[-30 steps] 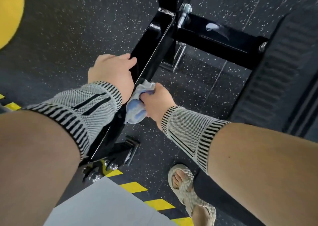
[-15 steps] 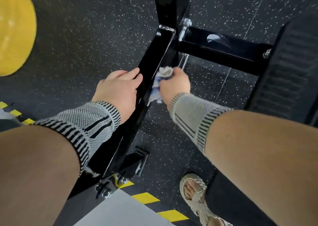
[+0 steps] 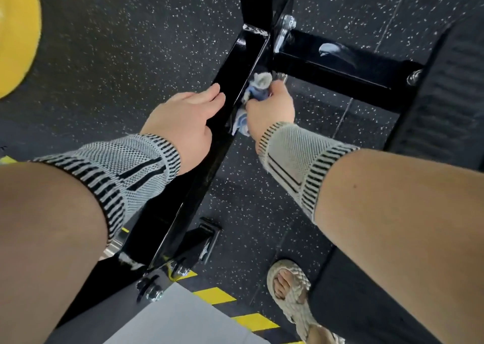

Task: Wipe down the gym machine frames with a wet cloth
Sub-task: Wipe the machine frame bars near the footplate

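Since 0.5 s ago: cloth (image 3: 258,87) and right hand (image 3: 272,108) have travelled further up the right face of the black frame beam (image 3: 246,58), now close under the weld joint; left hand barely shifted.

Left to right: left hand (image 3: 183,124) laid flat on the beam's top face, fingers extended, bracing. Beam runs diagonally between the hands. Right hand fisted around the bunched blue-white cloth, pressing it against the beam's side.

Risk: cloth or knuckles may snag on the bolt (image 3: 286,23) at the joint ahead; wet glossy paint could let the bracing palm slip.
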A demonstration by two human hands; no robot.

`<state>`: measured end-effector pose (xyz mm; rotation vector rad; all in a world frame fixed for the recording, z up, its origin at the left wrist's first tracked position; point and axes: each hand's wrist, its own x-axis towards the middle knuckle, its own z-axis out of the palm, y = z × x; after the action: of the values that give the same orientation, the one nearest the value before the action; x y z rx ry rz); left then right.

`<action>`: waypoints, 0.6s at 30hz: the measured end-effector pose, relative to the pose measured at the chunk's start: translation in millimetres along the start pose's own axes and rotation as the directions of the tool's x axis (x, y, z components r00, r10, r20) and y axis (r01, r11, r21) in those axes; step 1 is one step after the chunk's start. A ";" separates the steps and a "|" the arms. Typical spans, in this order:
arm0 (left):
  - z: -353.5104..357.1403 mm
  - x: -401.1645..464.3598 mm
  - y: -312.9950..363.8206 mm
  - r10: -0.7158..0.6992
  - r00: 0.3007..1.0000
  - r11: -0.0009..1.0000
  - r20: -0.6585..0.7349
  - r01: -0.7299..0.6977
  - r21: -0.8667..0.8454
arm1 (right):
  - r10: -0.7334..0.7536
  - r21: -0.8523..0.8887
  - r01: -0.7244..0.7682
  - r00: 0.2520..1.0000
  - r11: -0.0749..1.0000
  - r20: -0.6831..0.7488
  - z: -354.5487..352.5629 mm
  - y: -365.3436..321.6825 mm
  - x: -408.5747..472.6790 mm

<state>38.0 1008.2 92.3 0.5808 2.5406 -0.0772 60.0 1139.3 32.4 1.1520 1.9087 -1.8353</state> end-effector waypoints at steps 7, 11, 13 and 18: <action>0.9 -0.9 3.4 -0.034 0.999 0.999 0.030 0.034 -0.002 | 0.252 -0.370 -0.083 0.864 0.925 0.435 33.0 53.0 -87.3; 2.4 0.2 0.4 -0.042 0.999 0.999 0.035 0.042 -0.007 | 0.072 -0.204 -0.048 0.991 0.978 0.110 17.7 27.9 -23.7; 3.2 0.9 -1.4 -0.042 0.998 0.999 0.047 0.043 -0.015 | 0.057 -0.078 -0.057 0.998 0.995 -0.002 13.1 17.4 -5.9; -3.6 -1.2 -0.8 -0.058 0.995 0.998 0.084 0.057 0.014 | 0.170 -0.045 -0.164 0.929 0.985 0.329 24.7 44.6 -82.1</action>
<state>36.7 1007.7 95.9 0.4984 2.4766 -0.1337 135.8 1082.0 50.4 0.8991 1.5846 -1.7841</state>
